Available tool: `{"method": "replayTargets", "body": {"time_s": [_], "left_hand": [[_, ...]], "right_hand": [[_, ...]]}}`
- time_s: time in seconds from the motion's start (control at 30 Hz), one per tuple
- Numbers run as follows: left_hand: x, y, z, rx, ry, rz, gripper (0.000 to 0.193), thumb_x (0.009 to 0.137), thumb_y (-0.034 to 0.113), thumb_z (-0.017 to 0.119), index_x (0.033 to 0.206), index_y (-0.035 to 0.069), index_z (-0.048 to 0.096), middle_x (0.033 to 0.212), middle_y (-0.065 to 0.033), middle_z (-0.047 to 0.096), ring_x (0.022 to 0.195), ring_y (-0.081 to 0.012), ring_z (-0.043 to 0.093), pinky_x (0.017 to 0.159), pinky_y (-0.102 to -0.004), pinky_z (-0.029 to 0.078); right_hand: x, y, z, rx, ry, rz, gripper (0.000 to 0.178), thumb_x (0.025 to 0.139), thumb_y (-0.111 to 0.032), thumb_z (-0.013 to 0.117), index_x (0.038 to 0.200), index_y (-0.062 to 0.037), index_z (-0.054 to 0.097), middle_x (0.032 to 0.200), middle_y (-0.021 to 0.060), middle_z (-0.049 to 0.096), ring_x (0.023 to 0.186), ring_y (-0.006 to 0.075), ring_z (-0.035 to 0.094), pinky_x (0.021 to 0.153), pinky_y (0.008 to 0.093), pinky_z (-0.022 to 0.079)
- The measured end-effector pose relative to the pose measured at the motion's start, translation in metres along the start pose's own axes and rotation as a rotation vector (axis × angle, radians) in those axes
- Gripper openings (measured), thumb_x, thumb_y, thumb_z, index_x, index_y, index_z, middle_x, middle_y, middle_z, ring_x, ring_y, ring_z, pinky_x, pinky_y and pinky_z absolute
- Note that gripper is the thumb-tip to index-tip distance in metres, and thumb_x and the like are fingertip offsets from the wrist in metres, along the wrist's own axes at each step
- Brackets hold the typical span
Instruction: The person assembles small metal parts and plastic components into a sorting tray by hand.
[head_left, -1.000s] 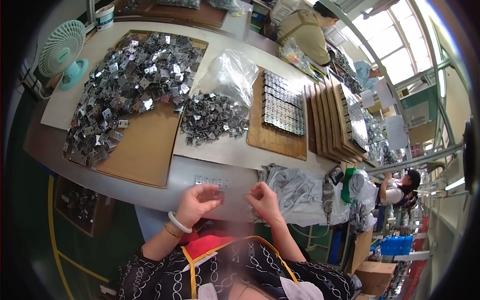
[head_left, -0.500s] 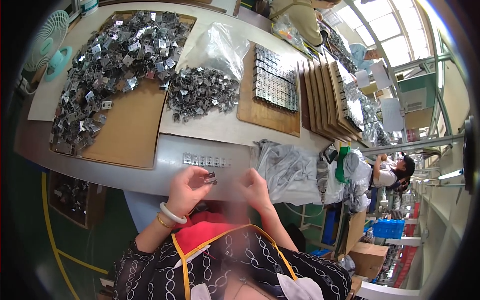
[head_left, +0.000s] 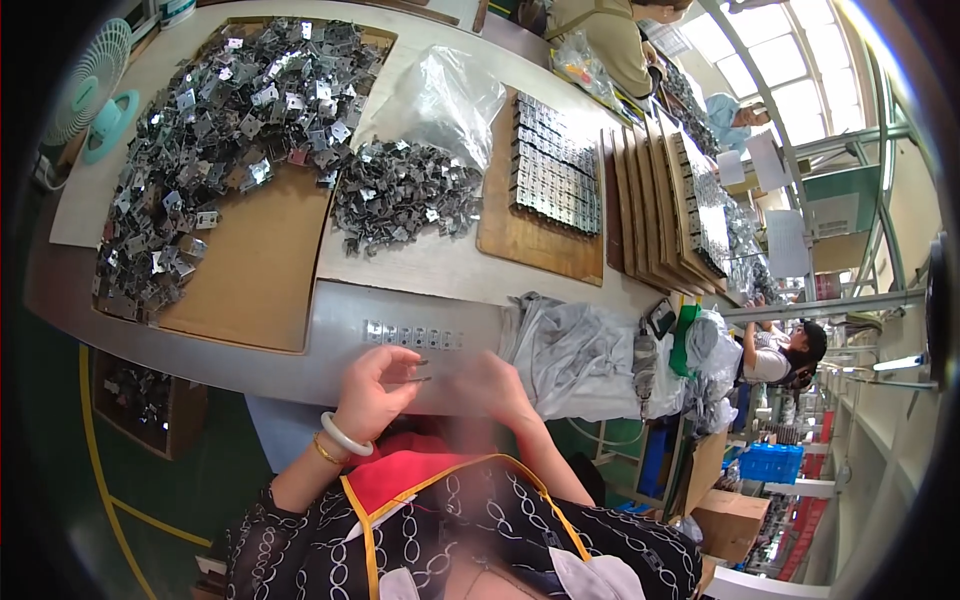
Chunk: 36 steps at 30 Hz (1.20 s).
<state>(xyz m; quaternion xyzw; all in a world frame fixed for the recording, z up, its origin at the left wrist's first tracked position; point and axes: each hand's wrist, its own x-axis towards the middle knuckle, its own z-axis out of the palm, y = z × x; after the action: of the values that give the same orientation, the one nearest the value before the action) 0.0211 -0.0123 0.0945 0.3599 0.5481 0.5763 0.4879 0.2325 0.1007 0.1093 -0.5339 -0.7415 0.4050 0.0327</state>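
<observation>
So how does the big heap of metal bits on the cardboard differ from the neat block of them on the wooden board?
The big heap is loose and jumbled, pieces lying at every angle; the block is stacked in tidy rows. The big heap sprawls wide over a cardboard sheet, while the block sits compact on a wooden board. The heap lies to the person's left, the block to the right. Both are small, shiny grey metal parts on the same table.

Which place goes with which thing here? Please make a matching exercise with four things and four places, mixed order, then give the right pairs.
Things:
1. fan
2. clear plastic bag
3. row of small metal parts
4. grey cloth

Places:
A. just beyond the left hand
B. far left corner of the table
C. near table edge, right of the hands
D. behind the smaller metal pile

Pairs: 1-B, 2-D, 3-A, 4-C
</observation>
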Motion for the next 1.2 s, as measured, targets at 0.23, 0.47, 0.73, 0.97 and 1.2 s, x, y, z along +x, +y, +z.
{"method": "replayTargets", "body": {"time_s": [0.23, 0.47, 0.73, 0.97, 1.2], "left_hand": [[0.004, 0.002, 0.0, -0.015, 0.005, -0.028, 0.03, 0.081, -0.01, 0.071, 0.108, 0.002, 0.066, 0.098, -0.001, 0.065, 0.093, -0.0084, 0.066, 0.087, -0.0257, 0.057], [0.002, 0.0, 0.0, 0.009, -0.018, -0.031, 0.03, 0.082, -0.008, 0.073, 0.108, 0.002, 0.065, 0.098, -0.0007, 0.066, 0.091, -0.0077, 0.066, 0.086, -0.0248, 0.057], [0.001, 0.0, 0.003, -0.013, -0.036, -0.029, 0.031, 0.086, -0.007, 0.072, 0.115, 0.001, 0.066, 0.102, -0.0022, 0.07, 0.092, -0.0083, 0.068, 0.085, -0.0249, 0.057], [-0.002, 0.005, 0.003, -0.025, -0.04, -0.006, 0.032, 0.086, -0.007, 0.072, 0.117, 0.001, 0.066, 0.102, -0.0025, 0.07, 0.094, -0.0095, 0.068, 0.087, -0.0258, 0.057], [-0.011, 0.017, 0.004, 0.117, 0.032, 0.066, 0.03, 0.081, -0.004, 0.076, 0.11, 0.003, 0.071, 0.099, -0.0054, 0.071, 0.093, -0.0134, 0.07, 0.085, -0.0287, 0.058]], "right_hand": [[0.017, 0.018, 0.008, -0.133, -0.143, 0.056, 0.034, 0.086, -0.036, 0.063, 0.102, -0.008, 0.072, 0.098, 0.0236, 0.07, 0.095, 0.0429, 0.067, 0.082, 0.0455, 0.055], [0.014, 0.008, 0.003, -0.03, -0.139, 0.063, 0.033, 0.084, -0.035, 0.067, 0.101, -0.0067, 0.073, 0.094, 0.0234, 0.07, 0.091, 0.0396, 0.069, 0.081, 0.0449, 0.055], [0.011, 0.01, 0.001, 0.0, -0.113, 0.04, 0.037, 0.083, -0.031, 0.072, 0.107, -0.0034, 0.071, 0.1, 0.0196, 0.072, 0.088, 0.0329, 0.071, 0.08, 0.04, 0.056], [-0.002, 0.003, -0.014, 0.284, -0.053, 0.005, 0.026, 0.08, -0.014, 0.081, 0.09, -0.0058, 0.058, 0.079, 0.0044, 0.065, 0.075, 0.0141, 0.063, 0.064, 0.0326, 0.052], [-0.009, -0.014, -0.026, -0.026, 0.208, -0.33, 0.02, 0.081, -0.007, 0.077, 0.086, -0.0004, 0.059, 0.073, 0.0015, 0.061, 0.071, 0.0092, 0.058, 0.065, 0.0276, 0.049]]}}
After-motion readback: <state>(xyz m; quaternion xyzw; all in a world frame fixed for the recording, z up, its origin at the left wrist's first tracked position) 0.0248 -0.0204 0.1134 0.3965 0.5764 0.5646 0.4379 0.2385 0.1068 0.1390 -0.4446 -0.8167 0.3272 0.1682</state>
